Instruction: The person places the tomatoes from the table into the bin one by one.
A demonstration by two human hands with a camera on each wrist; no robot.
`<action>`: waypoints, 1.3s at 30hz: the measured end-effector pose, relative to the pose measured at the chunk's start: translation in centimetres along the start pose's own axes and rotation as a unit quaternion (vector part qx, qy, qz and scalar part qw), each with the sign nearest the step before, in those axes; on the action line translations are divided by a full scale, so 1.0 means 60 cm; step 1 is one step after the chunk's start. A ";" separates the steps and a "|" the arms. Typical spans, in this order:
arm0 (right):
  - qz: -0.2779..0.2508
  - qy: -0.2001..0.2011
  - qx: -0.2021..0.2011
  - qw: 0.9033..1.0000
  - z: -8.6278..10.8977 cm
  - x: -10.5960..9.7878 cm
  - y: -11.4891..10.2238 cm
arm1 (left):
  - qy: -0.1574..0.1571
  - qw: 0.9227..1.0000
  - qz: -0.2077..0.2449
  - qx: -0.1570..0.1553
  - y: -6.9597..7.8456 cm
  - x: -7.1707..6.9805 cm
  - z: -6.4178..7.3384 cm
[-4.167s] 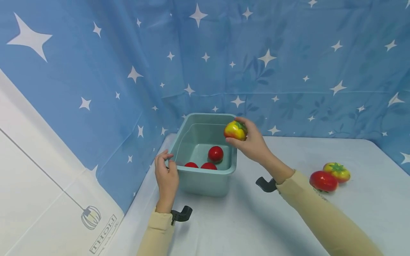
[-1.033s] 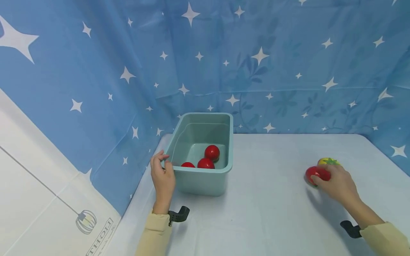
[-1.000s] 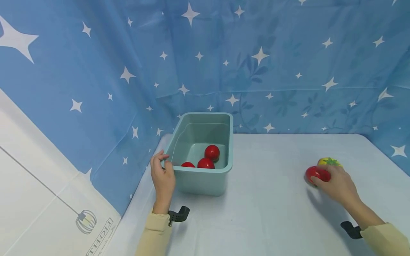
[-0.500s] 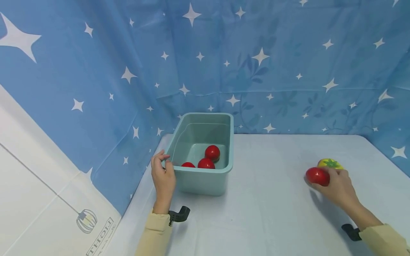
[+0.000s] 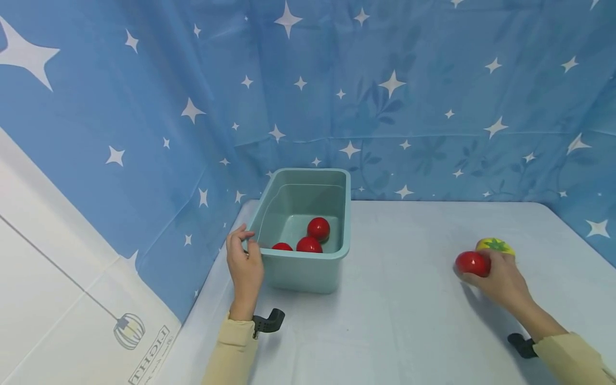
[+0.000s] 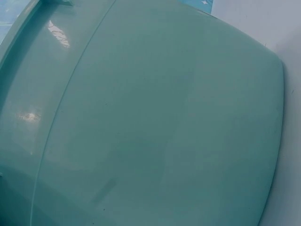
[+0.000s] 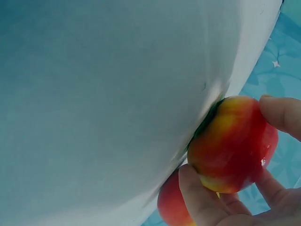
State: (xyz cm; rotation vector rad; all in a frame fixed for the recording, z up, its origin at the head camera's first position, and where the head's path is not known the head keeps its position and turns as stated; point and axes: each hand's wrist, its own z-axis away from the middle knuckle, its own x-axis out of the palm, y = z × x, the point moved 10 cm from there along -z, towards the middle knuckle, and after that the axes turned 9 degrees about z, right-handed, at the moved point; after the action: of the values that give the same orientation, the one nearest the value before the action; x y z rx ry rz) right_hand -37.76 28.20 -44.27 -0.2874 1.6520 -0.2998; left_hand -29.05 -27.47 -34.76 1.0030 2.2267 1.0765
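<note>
My left hand [image 5: 246, 262] grips the near left corner of a blue-green plastic bin [image 5: 303, 272], fingers and thumb at its rim. The bin's side wall [image 6: 155, 113] fills the left wrist view. Three shiny red tomatoes [image 5: 319, 229] show inside; the near wall partly hides the front ones. On the right of the table, my right hand [image 5: 502, 278] holds a red tomato [image 5: 471, 263] between thumb and fingers. In the right wrist view this tomato [image 7: 233, 146] shows yellow patches and a green calyx towards the cloth. A yellow tomato [image 5: 495, 245] with green leaves lies just behind that hand, partly covered.
A white cloth covers the table [image 5: 385, 299]. Behind it hangs a blue curtain [image 5: 433, 107] with white stars, close to the bin's far side. A white panel [image 5: 58, 267] with a lamp drawing stands at the left.
Earlier the right hand held a yellow-red tomato over the bin; now that hand is at the right, gripping a red one, shifted slightly left over the last second. The left hand stays at the rim.
</note>
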 end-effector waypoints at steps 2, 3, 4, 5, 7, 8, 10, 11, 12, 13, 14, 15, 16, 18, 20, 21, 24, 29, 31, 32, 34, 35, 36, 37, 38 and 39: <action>0.003 -0.003 0.000 1.000 -0.001 0.001 -0.004 | 0.000 1.000 -0.001 0.001 -0.001 0.000 0.000; 0.005 -0.005 0.001 1.000 -0.001 0.002 -0.005 | 0.000 1.000 -0.001 0.002 -0.001 0.000 0.000; 0.006 -0.007 0.002 1.000 -0.002 0.002 -0.005 | 0.000 1.000 -0.003 0.002 -0.002 0.000 0.000; 0.008 -0.009 0.003 1.000 -0.002 0.003 -0.005 | 0.001 1.000 -0.004 0.002 -0.002 0.000 0.000; 0.009 -0.013 0.005 1.000 -0.003 0.006 -0.005 | 0.002 1.000 -0.005 0.003 -0.004 0.000 -0.001; 0.009 -0.014 0.006 1.000 -0.003 0.007 -0.005 | 0.002 1.000 -0.006 0.003 -0.004 0.000 -0.001; 0.010 -0.016 0.005 1.000 -0.004 0.009 -0.004 | 0.002 1.000 -0.007 0.002 -0.005 0.000 -0.001; 0.009 -0.017 0.004 1.000 -0.004 0.009 -0.004 | 0.002 1.000 -0.007 0.001 -0.004 0.000 -0.001; 0.008 -0.018 0.003 1.000 -0.005 0.010 -0.004 | 0.002 1.000 -0.006 0.002 -0.005 0.000 -0.001; 0.006 -0.017 0.001 1.000 -0.005 0.010 -0.004 | 0.002 1.000 -0.006 0.001 -0.005 0.000 -0.001; 0.005 -0.014 -0.001 1.000 -0.006 0.009 -0.005 | 0.001 1.000 -0.006 0.000 -0.005 0.000 0.000; 0.003 -0.011 -0.006 1.000 -0.007 0.007 -0.007 | 0.001 1.000 -0.007 0.000 -0.004 0.001 0.000; 0.001 -0.006 -0.013 1.000 -0.008 0.005 -0.010 | 0.000 1.000 -0.006 0.000 -0.004 0.001 0.000; -0.005 0.005 -0.027 1.000 -0.010 -0.001 -0.018 | 0.000 1.000 -0.008 0.000 -0.004 0.001 0.000; -0.013 0.014 -0.040 0.999 -0.012 -0.008 -0.027 | 0.000 1.000 -0.009 0.000 -0.004 0.001 0.000; -0.017 0.020 -0.047 0.999 -0.012 -0.011 -0.033 | 0.000 1.000 -0.009 -0.001 -0.004 0.002 0.000; -0.037 0.031 -0.061 0.997 -0.011 -0.021 -0.052 | 0.000 1.000 -0.007 -0.002 -0.005 0.002 0.000; -0.070 0.048 -0.077 0.993 -0.005 -0.027 -0.092 | 0.000 1.000 -0.002 -0.001 -0.005 0.002 -0.002; -0.085 0.048 -0.078 0.992 -0.004 -0.027 -0.108 | 0.000 1.000 -0.003 0.002 -0.004 0.002 -0.002; -0.093 0.045 -0.077 0.992 -0.003 -0.026 -0.117 | 0.000 1.000 -0.004 0.004 -0.004 0.002 -0.002; -0.107 0.043 -0.081 0.990 -0.003 -0.027 -0.135 | 0.000 1.000 -0.006 0.008 -0.003 0.002 -0.002; -0.113 0.042 -0.083 0.989 -0.003 -0.027 -0.144 | 0.000 1.000 -0.006 0.010 -0.003 0.002 -0.002; -0.119 0.040 -0.086 0.988 -0.003 -0.027 -0.154 | 0.000 1.000 -0.005 0.010 -0.003 0.001 -0.002; -0.123 0.039 -0.088 0.988 -0.004 -0.028 -0.164 | -0.001 1.000 -0.005 0.009 -0.003 0.002 -0.002; -0.128 0.037 -0.091 0.987 -0.005 -0.028 -0.174 | -0.001 1.000 -0.004 0.008 -0.003 0.002 -0.002; -0.132 0.035 -0.094 0.986 -0.006 -0.028 -0.184 | -0.002 1.000 -0.002 0.006 -0.003 0.002 -0.002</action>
State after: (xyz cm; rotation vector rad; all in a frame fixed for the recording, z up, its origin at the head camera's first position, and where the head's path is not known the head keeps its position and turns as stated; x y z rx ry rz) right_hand -37.81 18.54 -38.70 -0.6483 1.7160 -0.3571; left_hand -29.28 -27.51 -34.88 1.0038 2.2337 1.0596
